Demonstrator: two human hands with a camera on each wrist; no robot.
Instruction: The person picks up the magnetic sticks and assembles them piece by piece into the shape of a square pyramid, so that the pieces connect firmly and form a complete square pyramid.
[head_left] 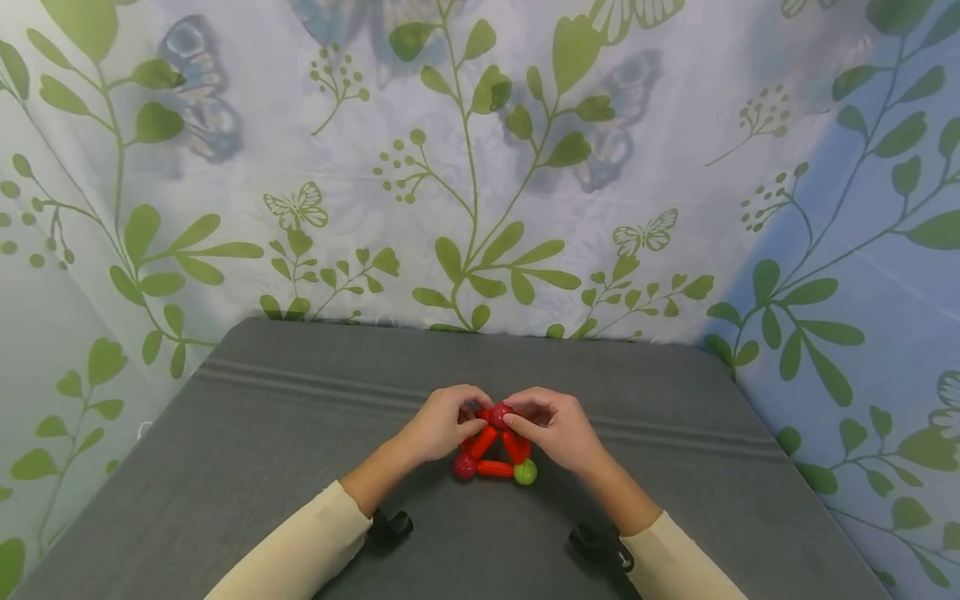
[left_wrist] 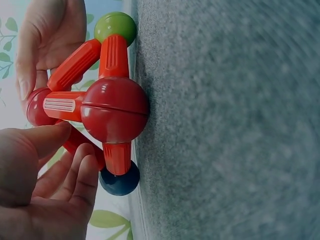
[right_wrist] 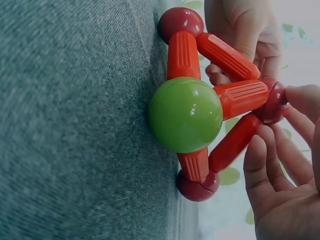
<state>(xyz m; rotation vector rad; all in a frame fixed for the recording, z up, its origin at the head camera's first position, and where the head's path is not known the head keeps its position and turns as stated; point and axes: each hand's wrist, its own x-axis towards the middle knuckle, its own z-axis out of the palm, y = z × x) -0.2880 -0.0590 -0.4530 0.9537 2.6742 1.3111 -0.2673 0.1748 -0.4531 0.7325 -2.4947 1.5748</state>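
A pyramid of ridged red rods and balls stands on the grey table. Its top is a dark red ball, which my right hand pinches between thumb and fingers. My left hand grips the slanted red rod just below that ball, thumb near the joint. At the front base, a red rod links a dark red ball and a green ball. A blue ball forms the back left corner in the left wrist view, and another red ball shows in the right wrist view.
The grey cloth-covered table runs back to a hanging curtain printed with green leaves and butterflies. Black wrist straps sit at both cuffs, beside the cream sleeves.
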